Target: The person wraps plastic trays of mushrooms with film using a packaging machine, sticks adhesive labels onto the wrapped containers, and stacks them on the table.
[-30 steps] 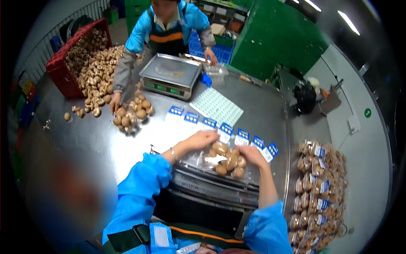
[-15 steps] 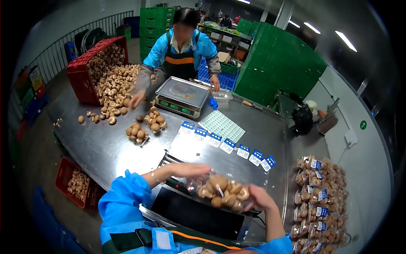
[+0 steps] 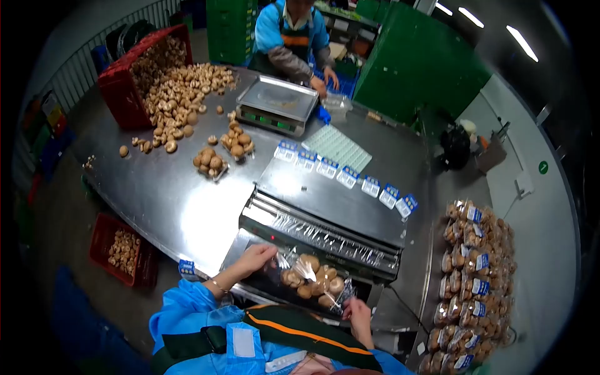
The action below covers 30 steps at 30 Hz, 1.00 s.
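Observation:
A pack of brown mushrooms [image 3: 322, 280] lies in clear plastic film on the dark plate of the wrapping machine [image 3: 265, 220], close to my body. At the pack's left end, my left hand [image 3: 257, 257] is closed on the gathered plastic film [image 3: 285, 259]. My right hand [image 3: 358, 314] pinches the film at the lower right end. Both hands are apart from the mushrooms themselves. Glare on the film hides part of the pack. Beyond the pack, more film stretches along the machine's roller.
Two open mushroom trays [image 3: 210, 164] sit left of several blue-and-white labels [image 3: 327, 167]. A scale [image 3: 277, 103] and a co-worker's hands [image 3: 325, 81] are behind. Loose mushrooms spill from a red crate [image 3: 119, 94]. Wrapped packs [image 3: 464, 287] are stacked at right.
The mushroom pack has come down onto the machine's plate, and my hands have closed on the film at its ends. The co-worker's hand has moved from the mushrooms to beside the scale.

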### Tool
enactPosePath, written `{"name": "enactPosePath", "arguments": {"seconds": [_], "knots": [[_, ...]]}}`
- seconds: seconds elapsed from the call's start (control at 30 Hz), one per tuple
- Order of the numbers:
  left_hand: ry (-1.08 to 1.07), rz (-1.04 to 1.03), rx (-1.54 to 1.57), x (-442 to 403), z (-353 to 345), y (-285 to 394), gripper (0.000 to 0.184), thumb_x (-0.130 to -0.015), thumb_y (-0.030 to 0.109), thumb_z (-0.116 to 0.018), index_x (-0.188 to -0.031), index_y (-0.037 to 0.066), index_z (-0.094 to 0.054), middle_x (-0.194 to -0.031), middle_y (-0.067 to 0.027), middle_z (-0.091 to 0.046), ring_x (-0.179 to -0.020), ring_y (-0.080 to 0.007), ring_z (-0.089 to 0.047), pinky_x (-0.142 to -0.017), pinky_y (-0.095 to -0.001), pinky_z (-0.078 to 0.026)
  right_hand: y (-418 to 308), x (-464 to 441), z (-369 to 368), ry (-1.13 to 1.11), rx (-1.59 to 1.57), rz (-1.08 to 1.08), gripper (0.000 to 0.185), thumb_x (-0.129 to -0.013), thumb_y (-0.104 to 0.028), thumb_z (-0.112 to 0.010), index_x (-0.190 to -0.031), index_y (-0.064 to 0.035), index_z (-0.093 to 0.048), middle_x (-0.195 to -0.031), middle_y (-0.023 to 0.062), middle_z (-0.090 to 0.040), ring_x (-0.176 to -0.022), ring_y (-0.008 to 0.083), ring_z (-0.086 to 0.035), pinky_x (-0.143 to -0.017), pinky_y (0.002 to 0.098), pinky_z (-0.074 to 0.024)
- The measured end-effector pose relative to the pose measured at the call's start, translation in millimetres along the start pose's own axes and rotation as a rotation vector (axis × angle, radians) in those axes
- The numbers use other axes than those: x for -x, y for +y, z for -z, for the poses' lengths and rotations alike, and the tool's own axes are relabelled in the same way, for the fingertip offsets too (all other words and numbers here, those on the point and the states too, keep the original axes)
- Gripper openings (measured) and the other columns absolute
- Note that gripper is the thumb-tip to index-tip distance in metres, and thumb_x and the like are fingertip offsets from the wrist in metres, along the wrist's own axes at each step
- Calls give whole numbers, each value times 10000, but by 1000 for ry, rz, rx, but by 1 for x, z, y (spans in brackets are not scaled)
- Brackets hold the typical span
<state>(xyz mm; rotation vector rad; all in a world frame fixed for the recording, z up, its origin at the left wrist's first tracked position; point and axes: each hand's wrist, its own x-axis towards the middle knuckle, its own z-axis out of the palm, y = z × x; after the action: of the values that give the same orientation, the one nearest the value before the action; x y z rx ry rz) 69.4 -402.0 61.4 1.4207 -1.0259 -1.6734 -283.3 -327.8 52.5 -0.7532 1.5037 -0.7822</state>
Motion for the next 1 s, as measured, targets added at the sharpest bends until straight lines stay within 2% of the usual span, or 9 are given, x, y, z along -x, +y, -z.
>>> {"name": "enactPosePath", "arguments": {"seconds": [0.23, 0.3, 0.37, 0.4, 0.43, 0.5, 0.83, 0.87, 1.0], "knots": [[313, 189, 533, 76, 16, -8, 310, -913, 291, -473, -755, 29, -526, -491, -10, -439, -373, -43, -302, -326, -184, -212, -6, 61, 11, 80, -856, -230, 308, -914, -312, -473, -667, -128, -450, -479, -58, -329, -377, 47, -297, -331, 195, -225], [366, 374, 691, 104, 24, -49, 313, -910, 274, -478, -747, 10, -521, -525, -19, -455, -370, -31, -283, -314, -170, -191, 46, 66, -2, 230, -627, -293, 294, -922, -289, -457, -669, -139, -451, -494, -49, -343, -370, 60, -295, -335, 214, -243], [298, 615, 690, 106, 14, -84, 245, -914, 206, -452, -830, -4, -544, -568, 3, -491, -355, -8, -206, -300, -169, -108, 89, 58, -17, 33, 938, 414, 132, -859, -171, -495, -874, -47, -539, -744, 66, -571, -662, 253, -564, -615, 367, -483], [154, 625, 602, 97, 3, -94, 251, -916, 223, -451, -964, -10, -532, -689, -33, -540, -432, -38, -342, -357, -168, -241, 79, 46, -48, 74, 673, -121, 177, -846, -131, -483, -988, -41, -542, -886, 94, -591, -842, 236, -584, -731, 353, -487], [10, 619, 509, 87, -8, -103, 321, -917, 240, -451, -1098, -16, -520, -809, -69, -588, -510, -69, -478, -414, -168, -374, 113, 26, -49, -147, -79, -340, 326, -830, -86, -472, -1151, -32, -494, -1082, 110, -557, -1068, 228, -511, -864, 338, -440], [-248, 521, 664, 83, -27, -77, 346, -917, 254, -449, -1135, -12, -489, -881, -81, -568, -596, -87, -487, -488, -187, -384, 93, 27, -68, -311, -217, -478, 341, -831, -84, -472, -1167, -31, -483, -1091, 107, -555, -1076, 225, -507, -869, 335, -436], [-772, 388, 638, 63, -44, 77, 521, -919, 322, -442, -1320, 6, -338, -1238, -140, -465, -1027, -181, -533, -859, -280, -438, -82, 67, -67, -812, 132, 8, 420, -833, -74, -470, -1248, -30, -429, -1131, 96, -545, -1112, 207, -490, -894, 319, -417], [-1097, 412, 587, 39, -28, 67, 666, -902, 414, -431, -1381, 15, -195, -1437, -129, -190, -1320, -207, -211, -1075, -356, -174, -109, 59, -72, -824, 190, 78, 428, -833, -73, -470, -1256, -30, -424, -1135, 95, -544, -1116, 205, -489, -896, 318, -415], [-1408, 319, 544, 3, -2, 97, 1028, -699, 570, -625, -1387, -13, -133, -1411, -213, -210, -1314, -278, -226, -1059, -354, -197, -197, 11, -67, -797, 411, 425, 388, -732, 24, -517, -1116, -12, -552, -1005, 79, -595, -860, 176, -584, -779, 279, -456]]}}
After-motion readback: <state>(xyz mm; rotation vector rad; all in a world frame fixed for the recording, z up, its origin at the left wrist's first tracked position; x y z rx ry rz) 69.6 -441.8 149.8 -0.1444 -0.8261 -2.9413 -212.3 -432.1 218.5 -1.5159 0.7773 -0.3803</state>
